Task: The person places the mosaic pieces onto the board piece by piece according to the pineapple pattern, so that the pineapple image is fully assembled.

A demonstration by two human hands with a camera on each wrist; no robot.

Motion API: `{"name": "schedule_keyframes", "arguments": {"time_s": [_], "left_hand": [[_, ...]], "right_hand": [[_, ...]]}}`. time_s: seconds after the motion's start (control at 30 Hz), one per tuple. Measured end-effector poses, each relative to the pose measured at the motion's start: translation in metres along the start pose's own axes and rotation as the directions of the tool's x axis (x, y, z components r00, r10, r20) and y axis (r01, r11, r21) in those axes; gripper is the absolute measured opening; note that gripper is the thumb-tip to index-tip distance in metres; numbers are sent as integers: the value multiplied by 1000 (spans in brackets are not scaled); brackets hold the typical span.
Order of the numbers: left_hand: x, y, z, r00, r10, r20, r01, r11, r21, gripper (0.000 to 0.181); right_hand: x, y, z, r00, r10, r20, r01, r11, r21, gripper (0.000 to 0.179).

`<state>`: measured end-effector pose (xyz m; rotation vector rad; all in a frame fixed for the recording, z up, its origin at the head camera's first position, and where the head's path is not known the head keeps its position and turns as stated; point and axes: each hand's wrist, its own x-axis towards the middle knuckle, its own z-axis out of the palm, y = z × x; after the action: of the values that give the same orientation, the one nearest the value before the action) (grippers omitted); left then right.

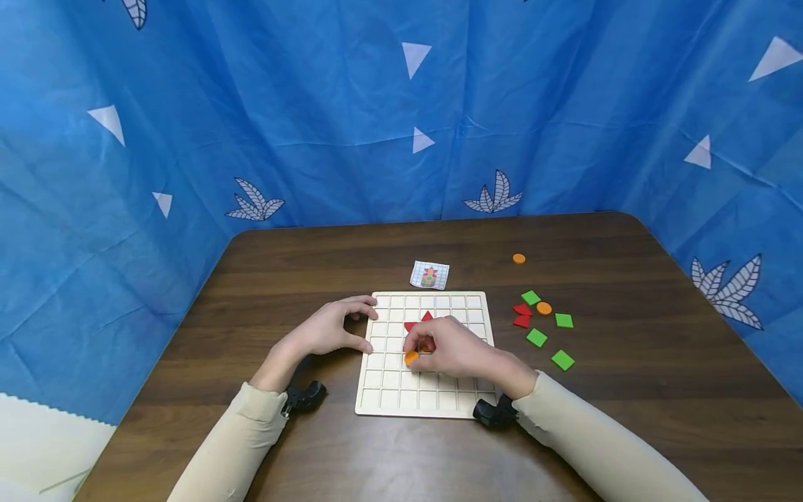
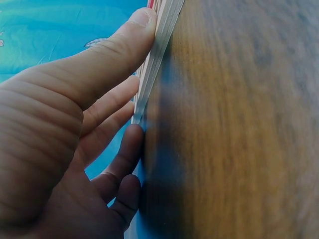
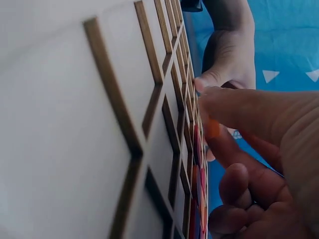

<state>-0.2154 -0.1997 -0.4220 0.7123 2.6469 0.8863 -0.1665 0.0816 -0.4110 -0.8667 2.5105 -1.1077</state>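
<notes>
A pale wooden grid board lies on the table, with red pieces in some of its squares. Between thumb and index finger, my right hand pinches an orange disc over the middle of the board; the right wrist view shows the disc too. Part of another orange piece shows under that hand, mostly hidden. My left hand rests at the board's left edge, its thumb and fingertips touching the rim. In the left wrist view, the thumb lies on the board's side.
Right of the board lie several loose green squares, two red pieces and an orange disc. Another orange disc sits farther back. A small printed pattern card lies behind the board. A blue curtain hangs past the table.
</notes>
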Motion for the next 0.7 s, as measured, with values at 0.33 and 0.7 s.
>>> {"name": "schedule_keyframes", "arguments": {"time_s": [0.33, 0.7], "left_hand": [[-1, 0, -1, 1000, 8, -8, -8, 1000, 11, 54], [0, -1, 1, 1000, -3, -10, 3, 1000, 13, 55]], "right_hand": [[1, 0, 4, 999, -32, -5, 32, 997, -77, 15], [1, 0, 2, 1000, -5, -18, 4, 998, -56, 14]]}}
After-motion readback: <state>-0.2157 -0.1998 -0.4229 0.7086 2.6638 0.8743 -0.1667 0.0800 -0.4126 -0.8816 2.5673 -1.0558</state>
